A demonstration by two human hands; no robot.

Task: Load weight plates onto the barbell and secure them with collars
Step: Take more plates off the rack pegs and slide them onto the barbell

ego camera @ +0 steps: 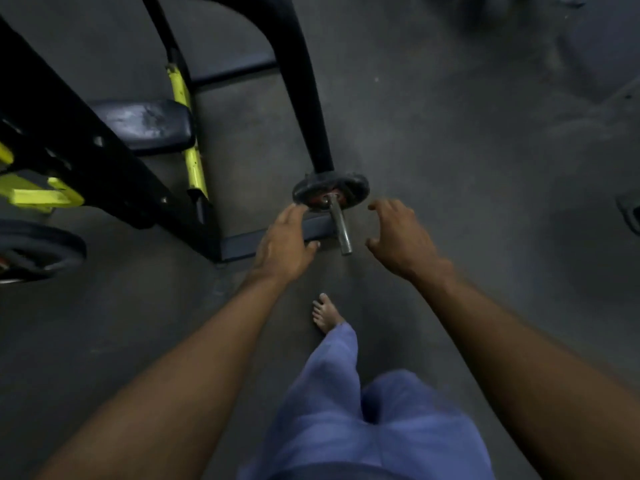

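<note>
A: What did the head camera show at the bar's end?

B: A dark weight plate point(330, 188) sat on the steel barbell sleeve point(339, 223), at the middle of the scene, with the bare end of the sleeve pointing toward the person. A red ring showed at the plate's centre. Any lettering on the plate was too blurred to read.

A: And the hands?

B: The left hand point(285, 242) reached in from the near left, fingers spread and relaxed, fingertips at the plate's left rim; whether they touched it could not be told. The right hand point(401, 233) hovered just right of the sleeve, fingers loosely curved, holding nothing.

A: What surrounded them?

B: A black curved frame post point(304, 81) rose behind the plate. Farther left stood a padded bench point(149, 124) with yellow-green brackets point(188, 133), and another plate point(38, 249) hung at the far left edge. A bare foot point(325, 313) and blue trousers point(363, 420) stood on the grey floor point(450, 150). No brand or label was legible anywhere.
</note>
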